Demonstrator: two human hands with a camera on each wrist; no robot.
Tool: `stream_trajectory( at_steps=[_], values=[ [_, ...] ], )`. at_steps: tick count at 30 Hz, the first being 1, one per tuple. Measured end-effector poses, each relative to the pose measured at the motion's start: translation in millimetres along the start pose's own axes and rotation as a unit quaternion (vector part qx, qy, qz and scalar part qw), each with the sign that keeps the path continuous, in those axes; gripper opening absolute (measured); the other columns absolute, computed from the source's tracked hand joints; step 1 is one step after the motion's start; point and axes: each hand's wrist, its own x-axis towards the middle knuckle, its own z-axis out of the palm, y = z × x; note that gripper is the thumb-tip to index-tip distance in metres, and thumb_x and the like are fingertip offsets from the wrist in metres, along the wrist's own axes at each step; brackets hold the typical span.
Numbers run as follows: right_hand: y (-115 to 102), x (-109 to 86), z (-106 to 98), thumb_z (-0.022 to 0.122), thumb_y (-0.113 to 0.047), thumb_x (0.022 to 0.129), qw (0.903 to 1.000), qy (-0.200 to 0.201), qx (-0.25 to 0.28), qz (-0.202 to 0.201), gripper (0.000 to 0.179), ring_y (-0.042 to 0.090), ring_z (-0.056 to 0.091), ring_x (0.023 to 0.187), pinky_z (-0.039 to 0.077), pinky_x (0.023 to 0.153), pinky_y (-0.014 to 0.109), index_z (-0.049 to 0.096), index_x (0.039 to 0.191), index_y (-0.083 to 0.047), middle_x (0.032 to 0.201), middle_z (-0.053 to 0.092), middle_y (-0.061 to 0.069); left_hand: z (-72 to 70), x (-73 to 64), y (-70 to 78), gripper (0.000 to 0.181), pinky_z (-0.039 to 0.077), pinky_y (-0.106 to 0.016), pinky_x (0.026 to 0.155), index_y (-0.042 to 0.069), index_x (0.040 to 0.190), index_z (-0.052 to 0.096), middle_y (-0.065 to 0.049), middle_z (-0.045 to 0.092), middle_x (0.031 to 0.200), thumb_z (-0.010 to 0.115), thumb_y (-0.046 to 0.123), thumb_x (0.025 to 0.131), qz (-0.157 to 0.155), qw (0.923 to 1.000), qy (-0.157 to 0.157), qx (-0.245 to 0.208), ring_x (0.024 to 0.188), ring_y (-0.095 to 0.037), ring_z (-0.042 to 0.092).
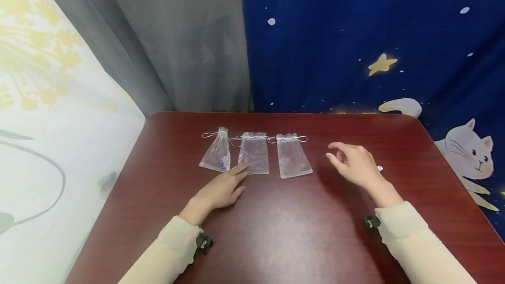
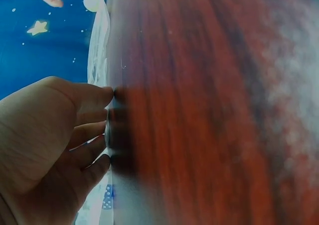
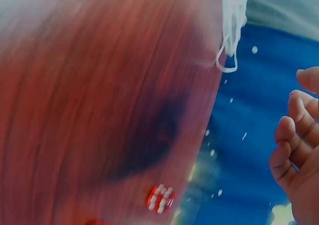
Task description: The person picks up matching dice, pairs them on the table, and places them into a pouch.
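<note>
Three clear drawstring pouches lie in a row on the table. The left pouch (image 1: 216, 154) is gathered at its neck and has small blue pieces (image 1: 222, 163) inside, which show white dots in the left wrist view. The middle pouch (image 1: 254, 152) and the right pouch (image 1: 293, 157) lie flat, their strings spread sideways. My left hand (image 1: 221, 189) reaches the lower edges of the left and middle pouches, fingertips down and fingers extended. Above the table, right of the right pouch, my right hand (image 1: 357, 165) has loosely bent fingers with nothing between them.
A red piece with white dots (image 3: 160, 198) lies on the dark red wooden table (image 1: 252, 231) near the right hand. Behind the table's far edge hang a grey curtain (image 1: 189, 47) and a blue patterned curtain (image 1: 327, 34). A pale patterned cloth (image 1: 51, 122) is at the left.
</note>
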Motion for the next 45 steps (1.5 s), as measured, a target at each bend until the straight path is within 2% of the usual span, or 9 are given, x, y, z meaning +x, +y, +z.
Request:
stream_trajectory(
  at_steps=[6, 13, 21, 27, 32, 36, 40, 45],
  values=[
    [16, -12.2, -11, 0.074, -0.023, 0.091, 0.9996, -0.002, -0.015, 0.024, 0.019, 0.010, 0.045, 0.055, 0.039, 0.051, 0.031, 0.072, 0.107, -0.012, 0.064, 0.051, -0.009, 3.3, -1.8, -3.4, 0.048, 0.035, -0.042, 0.117, -0.003, 0.145, 0.051, -0.013, 0.037, 0.160, 0.059, 0.016, 0.102, -0.001, 1.0000, 0.005, -0.003, 0.144, -0.030, 0.040],
    [38, -26.9, -24, 0.073, -0.025, 0.091, 0.9982, 0.001, -0.039, 0.045, 0.021, 0.009, 0.046, 0.054, 0.038, 0.049, 0.031, 0.072, 0.107, -0.011, 0.064, 0.052, -0.011, 3.9, 0.4, -4.1, 0.043, 0.037, -0.043, 0.116, -0.007, 0.141, 0.054, -0.017, 0.041, 0.157, 0.058, 0.006, 0.101, 0.015, 0.9997, 0.018, -0.003, 0.143, -0.032, 0.042],
    [55, -37.7, -34, 0.073, -0.024, 0.090, 0.9960, -0.009, -0.057, 0.068, 0.021, 0.012, 0.047, 0.057, 0.036, 0.049, 0.031, 0.072, 0.106, -0.010, 0.066, 0.052, -0.010, 3.0, -0.3, -4.1, 0.043, 0.036, -0.044, 0.116, -0.006, 0.142, 0.053, -0.017, 0.041, 0.157, 0.058, 0.007, 0.101, 0.004, 0.9999, 0.013, 0.000, 0.144, -0.032, 0.041],
    [63, -41.7, -31, 0.073, -0.027, 0.092, 0.9935, -0.056, -0.056, 0.081, 0.025, 0.011, 0.046, 0.057, 0.036, 0.048, 0.031, 0.071, 0.109, -0.008, 0.065, 0.052, -0.010, 3.2, -1.2, -3.6, 0.044, 0.036, -0.043, 0.116, -0.004, 0.144, 0.052, -0.016, 0.040, 0.158, 0.057, 0.008, 0.102, -0.002, 1.0000, 0.010, -0.001, 0.144, -0.031, 0.040],
    [68, -46.6, -26, 0.071, -0.033, 0.094, 0.9859, -0.117, -0.058, 0.104, 0.035, 0.010, 0.049, 0.058, 0.038, 0.047, 0.031, 0.071, 0.111, -0.003, 0.064, 0.052, -0.010, 4.0, -1.3, -3.7, 0.044, 0.038, -0.045, 0.115, -0.005, 0.143, 0.052, -0.017, 0.042, 0.156, 0.057, 0.007, 0.101, 0.004, 0.9998, 0.020, -0.009, 0.143, -0.033, 0.042],
    [71, -49.5, -24, 0.070, -0.035, 0.095, 0.9800, -0.146, -0.066, 0.117, 0.038, 0.010, 0.051, 0.059, 0.040, 0.048, 0.033, 0.071, 0.111, -0.002, 0.063, 0.053, -0.010, 3.4, -1.5, -3.6, 0.045, 0.037, -0.044, 0.115, -0.004, 0.144, 0.052, -0.016, 0.042, 0.157, 0.057, 0.008, 0.102, 0.002, 0.9998, 0.017, -0.009, 0.143, -0.031, 0.041],
    [74, -51.2, -22, 0.071, -0.032, 0.094, 0.9773, -0.161, -0.074, 0.116, 0.031, 0.010, 0.050, 0.056, 0.040, 0.048, 0.034, 0.072, 0.105, -0.003, 0.062, 0.052, -0.010, 3.3, -0.3, -3.6, 0.044, 0.037, -0.042, 0.116, -0.003, 0.145, 0.052, -0.015, 0.041, 0.157, 0.056, 0.009, 0.103, 0.004, 0.9999, 0.014, -0.007, 0.143, -0.030, 0.041],
    [77, -51.3, -20, 0.073, -0.026, 0.092, 0.9793, -0.157, -0.077, 0.102, 0.023, 0.011, 0.048, 0.055, 0.040, 0.048, 0.035, 0.073, 0.100, -0.005, 0.061, 0.051, -0.010, 3.9, 0.9, -3.1, 0.044, 0.036, -0.042, 0.116, -0.002, 0.145, 0.052, -0.015, 0.041, 0.157, 0.056, 0.009, 0.102, 0.006, 0.9998, 0.015, -0.008, 0.143, -0.031, 0.042]
  ],
)
